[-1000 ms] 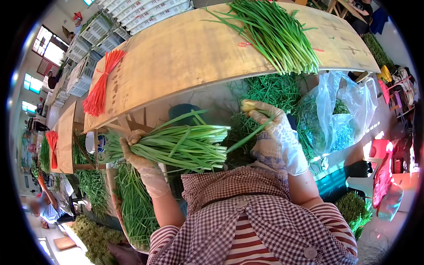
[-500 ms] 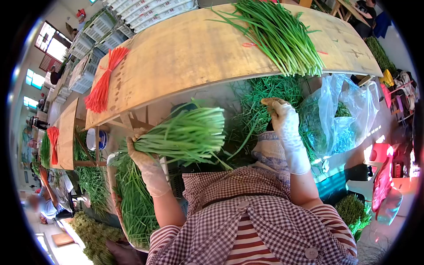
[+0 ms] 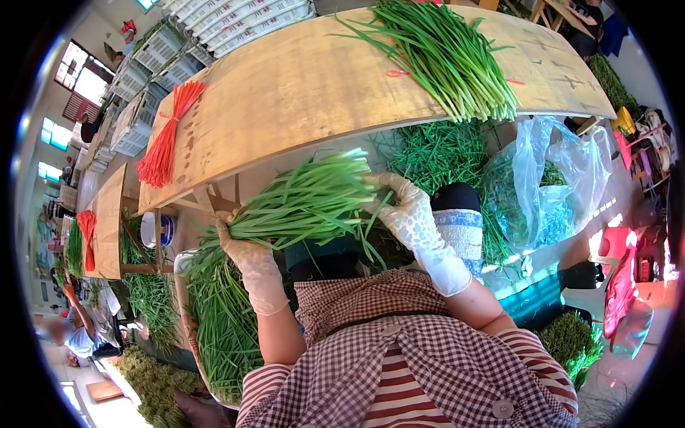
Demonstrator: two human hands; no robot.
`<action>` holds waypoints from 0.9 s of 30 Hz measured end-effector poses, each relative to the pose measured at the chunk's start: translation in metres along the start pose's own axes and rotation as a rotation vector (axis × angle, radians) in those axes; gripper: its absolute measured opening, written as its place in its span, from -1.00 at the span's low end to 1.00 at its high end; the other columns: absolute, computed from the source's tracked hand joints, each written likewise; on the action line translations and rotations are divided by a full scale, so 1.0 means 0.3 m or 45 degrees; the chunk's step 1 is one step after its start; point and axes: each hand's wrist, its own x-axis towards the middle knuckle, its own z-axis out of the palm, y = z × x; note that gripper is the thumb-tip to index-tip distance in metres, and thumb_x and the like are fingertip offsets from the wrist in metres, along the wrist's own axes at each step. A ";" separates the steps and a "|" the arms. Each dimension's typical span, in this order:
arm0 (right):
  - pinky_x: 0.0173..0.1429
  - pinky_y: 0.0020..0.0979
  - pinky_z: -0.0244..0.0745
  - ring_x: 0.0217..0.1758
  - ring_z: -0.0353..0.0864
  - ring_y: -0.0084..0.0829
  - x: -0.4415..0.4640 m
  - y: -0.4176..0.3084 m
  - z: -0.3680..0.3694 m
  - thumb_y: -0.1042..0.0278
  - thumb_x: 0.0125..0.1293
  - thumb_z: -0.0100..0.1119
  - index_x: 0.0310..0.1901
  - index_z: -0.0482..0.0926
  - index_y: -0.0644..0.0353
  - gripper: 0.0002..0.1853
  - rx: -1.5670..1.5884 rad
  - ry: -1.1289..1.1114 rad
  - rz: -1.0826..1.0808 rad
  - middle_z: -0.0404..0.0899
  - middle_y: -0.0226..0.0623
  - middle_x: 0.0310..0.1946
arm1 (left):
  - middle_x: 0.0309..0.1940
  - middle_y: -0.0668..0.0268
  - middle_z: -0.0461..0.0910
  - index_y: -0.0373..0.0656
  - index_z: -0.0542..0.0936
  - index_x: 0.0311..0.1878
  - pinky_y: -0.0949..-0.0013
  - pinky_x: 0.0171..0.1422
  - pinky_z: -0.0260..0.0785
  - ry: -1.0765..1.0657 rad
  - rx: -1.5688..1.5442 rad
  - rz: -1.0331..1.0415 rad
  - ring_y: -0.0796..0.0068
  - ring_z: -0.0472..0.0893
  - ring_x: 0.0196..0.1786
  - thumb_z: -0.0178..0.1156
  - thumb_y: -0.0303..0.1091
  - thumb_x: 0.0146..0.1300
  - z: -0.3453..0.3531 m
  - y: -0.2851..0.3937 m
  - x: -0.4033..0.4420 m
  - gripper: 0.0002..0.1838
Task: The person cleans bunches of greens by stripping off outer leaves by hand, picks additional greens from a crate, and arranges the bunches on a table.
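A loose bunch of long green stalks [image 3: 303, 203] hangs in front of my apron, its pale ends toward the right. My left hand [image 3: 244, 250], in a pale glove, is wrapped round the bunch at its leafy left end. At the pale ends is my right hand [image 3: 402, 207], also gloved, with bent fingers closed at the stalk tips; a few stalks hang below it. A larger pile of green stalks [image 3: 457, 68] lies on the wooden table [image 3: 285, 85]. Red ties [image 3: 170, 135] lie bundled at the table's left end.
Below my left arm stands a basket of greens [image 3: 221, 328]. Cut greens [image 3: 442, 157] lie under the table, beside a clear plastic bag [image 3: 549, 185]. Stacked white crates [image 3: 242, 21] stand behind the table. Another person [image 3: 82, 332] is at the far left.
My right hand has come down and left from its raised place to the pale ends of the bunch. A single stalk was in it one second ago. My left hand has kept its grip.
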 end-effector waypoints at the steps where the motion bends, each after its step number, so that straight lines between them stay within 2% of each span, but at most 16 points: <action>1: 0.14 -0.38 0.53 0.01 0.67 -0.29 -0.001 0.010 -0.007 0.36 0.13 0.39 -0.03 0.62 0.24 -0.65 -0.061 0.053 -0.087 0.66 -0.16 -0.03 | -0.24 0.18 0.62 -0.08 0.51 -0.32 -0.08 0.14 0.46 0.051 0.047 0.026 0.16 0.58 -0.03 -0.07 0.00 0.37 0.016 -0.001 -0.007 -0.64; 3: 0.11 -0.39 0.55 -0.02 0.68 -0.30 -0.004 0.040 -0.038 0.38 0.16 0.37 -0.05 0.63 0.25 -0.68 -0.181 0.161 -0.258 0.67 -0.17 -0.05 | -0.26 0.19 0.61 -0.09 0.50 -0.34 -0.06 0.15 0.45 0.053 0.083 0.045 0.16 0.58 -0.04 -0.06 0.00 0.37 0.016 0.008 -0.009 -0.63; 4: 0.06 -0.39 0.58 -0.05 0.70 -0.31 0.002 0.039 -0.046 0.40 0.17 0.34 -0.06 0.63 0.26 -0.71 -0.046 0.274 -0.328 0.68 -0.16 -0.08 | -0.28 0.20 0.61 -0.09 0.50 -0.35 -0.06 0.15 0.45 0.002 0.068 0.040 0.16 0.59 -0.05 -0.06 0.00 0.37 0.005 0.016 -0.003 -0.63; 5: 0.05 -0.38 0.59 -0.06 0.70 -0.30 -0.011 0.030 -0.065 0.33 0.16 0.37 -0.08 0.64 0.25 -0.69 -0.040 0.337 -0.218 0.69 -0.13 -0.12 | -0.29 0.21 0.61 -0.09 0.49 -0.36 -0.05 0.14 0.45 -0.048 0.051 0.034 0.17 0.59 -0.06 -0.06 -0.01 0.38 -0.002 0.017 0.000 -0.63; 8: -0.02 -0.33 0.59 -0.12 0.70 -0.22 -0.009 -0.006 -0.046 0.20 0.16 0.35 -0.14 0.68 0.20 -0.70 -0.381 0.201 -0.418 0.69 -0.10 -0.18 | -0.32 0.22 0.59 -0.08 0.47 -0.41 -0.03 0.10 0.45 -0.207 -0.120 -0.050 0.17 0.58 -0.12 -0.05 -0.05 0.38 0.026 -0.010 -0.021 -0.65; 9: -0.05 -0.30 0.59 -0.15 0.69 -0.18 -0.001 0.010 -0.020 0.16 0.17 0.34 -0.16 0.69 0.18 -0.70 -0.420 0.140 -0.470 0.69 -0.09 -0.20 | -0.37 0.24 0.58 -0.08 0.46 -0.44 -0.04 0.10 0.44 -0.148 -0.098 -0.049 0.17 0.58 -0.15 -0.02 -0.05 0.38 0.034 -0.018 -0.023 -0.64; 10: -0.13 -0.27 0.58 -0.21 0.69 -0.14 0.002 0.032 -0.003 0.16 0.17 0.33 -0.19 0.71 0.12 -0.75 -0.345 0.131 -0.307 0.69 -0.10 -0.26 | -0.41 0.25 0.57 -0.07 0.45 -0.48 -0.06 0.10 0.44 -0.093 -0.077 -0.044 0.17 0.58 -0.17 0.02 -0.05 0.37 0.045 -0.025 -0.019 -0.63; 12: -0.15 -0.26 0.57 -0.25 0.69 -0.14 0.022 0.058 -0.010 0.18 0.16 0.33 -0.21 0.72 0.09 -0.77 -0.407 0.187 -0.352 0.69 -0.12 -0.29 | -0.45 0.26 0.56 -0.07 0.44 -0.52 -0.04 0.12 0.43 0.040 -0.010 0.010 0.20 0.57 -0.22 0.06 -0.06 0.37 0.081 -0.038 -0.026 -0.63; 15: -0.21 -0.29 0.57 -0.31 0.69 -0.16 0.040 0.070 -0.038 0.21 0.17 0.32 -0.24 0.72 0.12 -0.80 -0.543 0.274 -0.387 0.69 -0.12 -0.35 | -0.45 0.26 0.55 -0.07 0.43 -0.51 -0.03 0.13 0.43 0.079 -0.013 -0.036 0.19 0.56 -0.22 0.06 -0.08 0.37 0.117 -0.050 -0.062 -0.63; 16: -0.21 -0.32 0.57 -0.33 0.69 -0.19 0.039 0.085 -0.041 0.24 0.19 0.32 -0.22 0.71 0.15 -0.80 -0.388 0.305 -0.295 0.69 -0.11 -0.36 | -0.45 0.24 0.54 -0.08 0.42 -0.51 -0.04 0.15 0.42 0.173 -0.009 -0.008 0.18 0.55 -0.23 0.06 -0.09 0.37 0.136 -0.059 -0.072 -0.64; 17: -0.22 -0.35 0.57 -0.34 0.70 -0.23 0.035 0.099 -0.041 0.27 0.20 0.32 -0.21 0.71 0.18 -0.80 -0.235 0.336 -0.201 0.69 -0.10 -0.36 | -0.45 0.24 0.53 -0.09 0.42 -0.50 -0.04 0.16 0.41 0.130 -0.016 -0.026 0.18 0.55 -0.23 0.06 -0.09 0.37 0.132 -0.062 -0.070 -0.64; 20: -0.20 -0.41 0.57 -0.35 0.70 -0.31 0.024 0.078 -0.043 0.33 0.23 0.30 -0.17 0.69 0.25 -0.80 -0.125 0.453 -0.189 0.68 -0.08 -0.38 | -0.46 0.24 0.53 -0.09 0.42 -0.50 -0.05 0.17 0.41 0.037 -0.050 -0.085 0.17 0.55 -0.23 0.06 -0.10 0.37 0.127 -0.073 -0.067 -0.65; 23: -0.20 -0.42 0.56 -0.35 0.69 -0.35 0.028 0.105 -0.059 0.35 0.24 0.30 -0.15 0.67 0.29 -0.78 -0.071 0.448 -0.131 0.68 -0.09 -0.41 | -0.47 0.25 0.52 -0.10 0.42 -0.49 -0.06 0.18 0.41 0.030 -0.063 -0.074 0.17 0.55 -0.23 0.07 -0.10 0.37 0.156 -0.079 -0.083 -0.65; 24: -0.20 -0.40 0.56 -0.35 0.69 -0.33 0.032 0.102 -0.071 0.35 0.24 0.30 -0.15 0.65 0.30 -0.78 0.087 0.358 -0.046 0.67 -0.08 -0.41 | -0.47 0.25 0.52 -0.10 0.43 -0.49 -0.05 0.18 0.41 0.036 -0.032 -0.032 0.17 0.55 -0.23 0.07 -0.10 0.37 0.162 -0.079 -0.087 -0.65; 27: -0.18 -0.39 0.58 -0.33 0.70 -0.32 0.017 0.073 -0.108 0.35 0.23 0.29 -0.17 0.65 0.28 -0.80 -0.146 0.200 -0.149 0.68 -0.10 -0.38 | -0.48 0.25 0.52 -0.10 0.43 -0.49 -0.05 0.19 0.41 -0.044 -0.037 0.040 0.18 0.54 -0.23 0.09 -0.10 0.36 0.147 -0.063 -0.066 -0.65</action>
